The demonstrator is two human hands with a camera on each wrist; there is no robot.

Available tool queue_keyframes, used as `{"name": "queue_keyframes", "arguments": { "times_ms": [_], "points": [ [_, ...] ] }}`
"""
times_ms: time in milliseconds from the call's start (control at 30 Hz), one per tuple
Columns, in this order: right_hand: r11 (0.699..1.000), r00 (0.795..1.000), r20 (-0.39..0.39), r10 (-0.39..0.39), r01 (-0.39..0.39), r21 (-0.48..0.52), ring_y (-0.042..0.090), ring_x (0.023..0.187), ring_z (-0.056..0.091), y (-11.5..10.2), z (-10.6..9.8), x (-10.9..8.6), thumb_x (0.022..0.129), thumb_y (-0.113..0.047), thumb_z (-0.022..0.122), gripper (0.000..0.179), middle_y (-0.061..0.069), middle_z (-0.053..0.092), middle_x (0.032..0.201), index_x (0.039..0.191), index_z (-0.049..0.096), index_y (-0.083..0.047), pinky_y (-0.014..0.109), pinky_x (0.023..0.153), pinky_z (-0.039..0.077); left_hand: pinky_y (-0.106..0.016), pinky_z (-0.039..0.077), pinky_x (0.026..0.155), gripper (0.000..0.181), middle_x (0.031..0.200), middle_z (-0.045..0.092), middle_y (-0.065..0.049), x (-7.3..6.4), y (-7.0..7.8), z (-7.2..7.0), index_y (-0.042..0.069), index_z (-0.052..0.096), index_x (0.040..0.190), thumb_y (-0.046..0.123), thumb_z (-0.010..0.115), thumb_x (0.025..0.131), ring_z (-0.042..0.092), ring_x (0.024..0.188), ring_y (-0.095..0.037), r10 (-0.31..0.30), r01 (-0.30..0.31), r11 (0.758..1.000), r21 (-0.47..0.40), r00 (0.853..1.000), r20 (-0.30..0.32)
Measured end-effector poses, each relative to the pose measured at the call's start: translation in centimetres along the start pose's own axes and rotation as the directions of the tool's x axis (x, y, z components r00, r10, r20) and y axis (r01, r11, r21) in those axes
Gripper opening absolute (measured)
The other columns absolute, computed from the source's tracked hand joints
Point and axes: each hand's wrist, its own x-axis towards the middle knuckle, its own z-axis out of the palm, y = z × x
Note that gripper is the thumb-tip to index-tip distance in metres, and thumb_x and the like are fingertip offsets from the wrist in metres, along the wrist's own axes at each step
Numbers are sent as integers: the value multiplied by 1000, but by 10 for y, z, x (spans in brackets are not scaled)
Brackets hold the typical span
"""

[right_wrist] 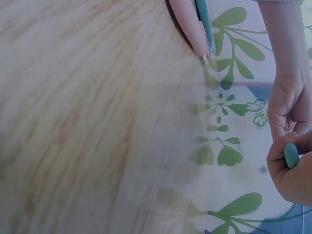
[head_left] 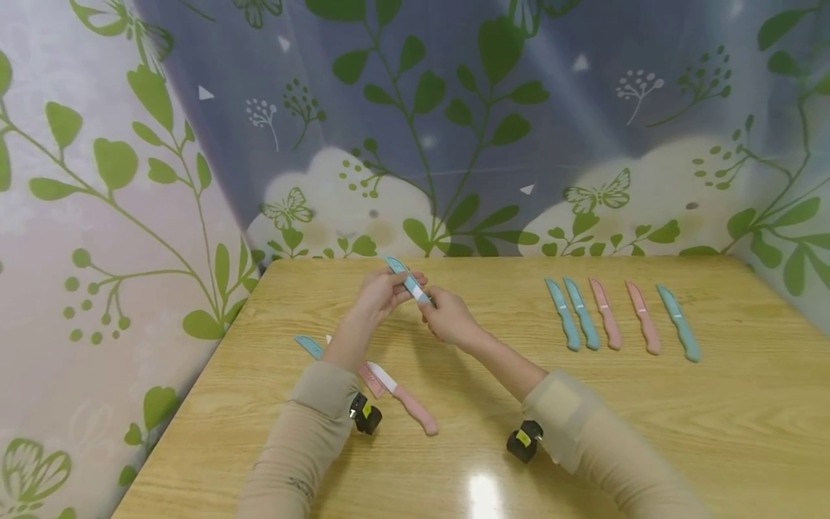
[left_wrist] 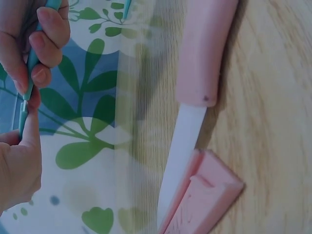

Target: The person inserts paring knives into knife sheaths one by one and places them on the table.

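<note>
Up over the table's left half, my left hand (head_left: 378,294) pinches the light blue sheath (head_left: 395,265) of a paring knife. My right hand (head_left: 450,317) grips that knife's blue handle (right_wrist: 291,156), its rounded end poking out of the fist in the right wrist view. A strip of white blade (head_left: 415,290) shows between sheath and handle. Below on the table lies a pink paring knife (head_left: 415,411) with its white blade bare. A pink sheath (left_wrist: 209,190) lies alongside that blade. Another blue sheath (head_left: 308,346) is partly hidden by my left forearm.
On the right side of the wooden table (head_left: 493,404), several sheathed knives lie in a row: blue ones (head_left: 563,314) and pink ones (head_left: 642,317). A leaf-patterned curtain (head_left: 402,144) hangs behind the table's back edge.
</note>
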Motion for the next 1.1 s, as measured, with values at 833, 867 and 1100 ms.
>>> {"name": "queue_keyframes", "arguments": {
  "times_ms": [833,867,1100],
  "points": [
    [996,994,-110,14,-5,88,9,40,38,-3,-6,2,92,-10,47,26,16,58,73,110,53,8,19,37,31,-28,48,87,40,130,43,-31,-2,-4,10,-13,30,135,-3,39,97,46,120,-36,-8,19,990,-138,997,81],
    [996,994,-107,18,-9,89,9,41,38,-3,-7,2,92,-10,47,26,15,58,72,110,53,8,19,38,31,-28,48,87,40,130,43,-31,-2,-5,10,-13,30,135,-3,39,97,46,120,-35,-7,18,990,-138,997,79],
    [996,996,-86,28,-21,85,9,42,38,-2,-9,3,93,-11,47,20,11,56,71,105,51,5,19,38,31,-28,48,87,38,128,44,-31,-3,-5,13,-15,32,132,-3,40,97,47,120,-36,11,-1,991,-134,997,75]
  ]
}}
